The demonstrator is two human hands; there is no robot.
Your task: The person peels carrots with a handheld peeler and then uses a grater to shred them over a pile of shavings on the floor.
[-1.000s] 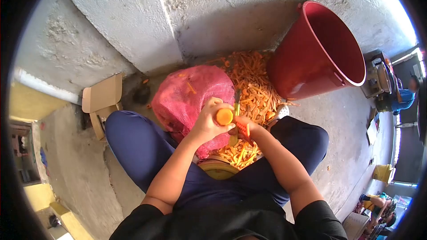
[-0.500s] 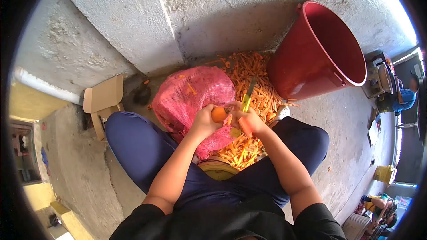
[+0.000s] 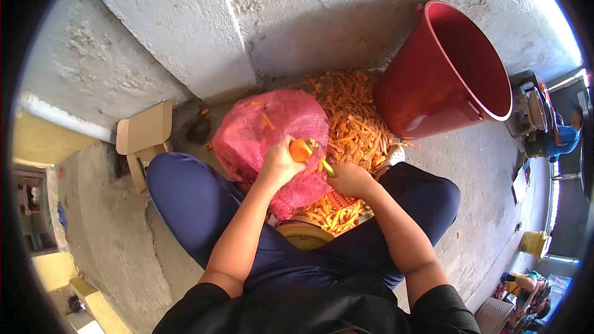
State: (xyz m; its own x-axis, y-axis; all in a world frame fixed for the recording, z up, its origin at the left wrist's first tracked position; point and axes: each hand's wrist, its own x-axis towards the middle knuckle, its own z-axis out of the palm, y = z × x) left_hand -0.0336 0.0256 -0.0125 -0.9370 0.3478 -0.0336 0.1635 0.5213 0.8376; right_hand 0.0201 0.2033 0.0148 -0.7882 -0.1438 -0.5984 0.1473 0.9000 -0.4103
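Observation:
Closed around an orange carrot (image 3: pixel 299 151) is my left hand (image 3: pixel 279 162), over the pink mesh sack (image 3: pixel 260 125). The carrot's greenish end points to the right. My right hand (image 3: pixel 349 179) grips a knife by its yellow-green handle (image 3: pixel 328 169), close beside that end; I cannot make out the blade clearly. A heap of carrot peelings (image 3: pixel 356 130) lies behind and below my right hand. Under that hand shows part of a red perforated plastic piece (image 3: pixel 339 200). A yellowish round container rim (image 3: pixel 303 236) sits between my legs.
A large dark red bin (image 3: pixel 408 86) stands tilted in view at the right of the peelings, by the rough wall (image 3: pixel 322 18). An opened cardboard box (image 3: pixel 145 133) lies at the left. Two other people (image 3: pixel 562 139) are at the far right, near a yellow bucket (image 3: pixel 533 243).
The knife has swung from pointing up and away to beside the carrot's end. A blurred orange-red piece near my right hand is gone from there. My left hand has shifted slightly up and left.

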